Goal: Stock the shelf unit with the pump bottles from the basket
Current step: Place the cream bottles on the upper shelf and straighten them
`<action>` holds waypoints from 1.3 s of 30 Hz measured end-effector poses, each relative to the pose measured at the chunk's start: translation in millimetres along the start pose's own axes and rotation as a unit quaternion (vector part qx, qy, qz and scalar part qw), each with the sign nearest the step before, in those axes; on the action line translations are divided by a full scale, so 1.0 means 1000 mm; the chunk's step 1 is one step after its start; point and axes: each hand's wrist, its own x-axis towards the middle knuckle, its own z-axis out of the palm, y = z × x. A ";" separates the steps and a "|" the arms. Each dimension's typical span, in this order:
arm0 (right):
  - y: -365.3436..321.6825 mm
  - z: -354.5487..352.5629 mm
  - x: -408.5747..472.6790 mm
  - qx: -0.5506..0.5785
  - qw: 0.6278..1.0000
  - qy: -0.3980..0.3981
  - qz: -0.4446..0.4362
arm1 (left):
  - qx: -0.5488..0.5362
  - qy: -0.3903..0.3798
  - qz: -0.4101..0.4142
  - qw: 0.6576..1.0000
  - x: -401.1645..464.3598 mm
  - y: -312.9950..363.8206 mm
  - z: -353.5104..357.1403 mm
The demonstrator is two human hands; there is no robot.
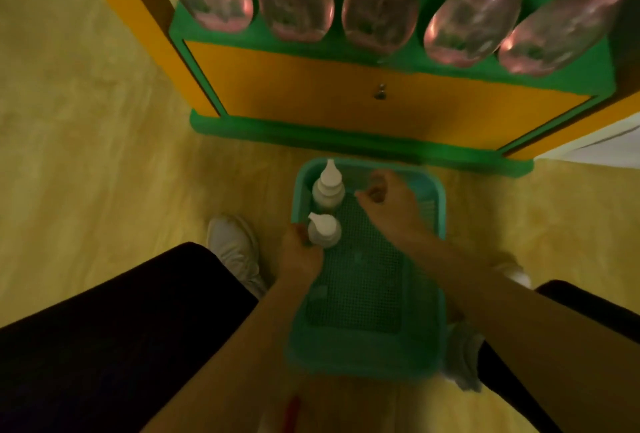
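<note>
Hands reach down into a teal plastic basket (437,206) that sits on a yellowish floor (86,121), just in front of a green and orange shelf unit (346,86). Two white pump bottles are left in the basket, both upright along its left wall, so their long axes run straight up toward the viewer. The nearer pump bottle (323,230) stands against the left hand (300,258), whose fingers curl around its left side in what looks like a grip, though blur hides how firm it is. The farther pump bottle (328,188) stands just beyond it, toward the shelf, and slightly left of the right hand (388,200). That right hand hovers over the mesh bottom with fingers loosely bent and nothing in it. Each hand therefore has its own bottle close by: left for the near one, right for the far one. Five clear pinkish bottles (294,0) already line the green shelf above. White shoes (235,249) and dark trouser legs frame the basket.
</note>
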 end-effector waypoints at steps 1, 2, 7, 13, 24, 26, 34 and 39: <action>0.006 0.007 0.006 -0.016 1.000 -0.012 0.006 | 0.018 -0.009 0.012 1.000 0.004 -0.004 0.006; 0.011 0.014 0.012 -0.032 0.999 -0.021 0.012 | 0.038 -0.018 0.020 0.999 0.007 -0.007 0.010; 0.036 0.047 0.037 -0.069 0.995 -0.063 0.040 | -0.001 -0.047 0.014 0.999 0.021 -0.022 0.027; 0.049 0.070 0.055 -0.065 0.994 -0.078 0.039 | -0.020 -0.009 0.003 1.000 0.039 -0.032 0.046; 0.038 0.079 0.068 -0.027 0.996 -0.078 0.042 | -0.022 0.007 -0.026 0.999 0.047 -0.036 0.051; 0.042 0.071 0.062 -0.020 0.996 -0.070 0.051 | -0.023 0.000 -0.017 1.000 0.040 -0.034 0.049; 0.053 0.007 0.024 0.073 0.995 -0.001 0.063 | -0.053 -0.023 0.045 0.997 0.010 -0.022 0.028; 0.026 -0.049 0.002 0.093 0.995 -0.014 0.032 | -0.077 -0.055 0.077 0.993 -0.013 0.014 0.004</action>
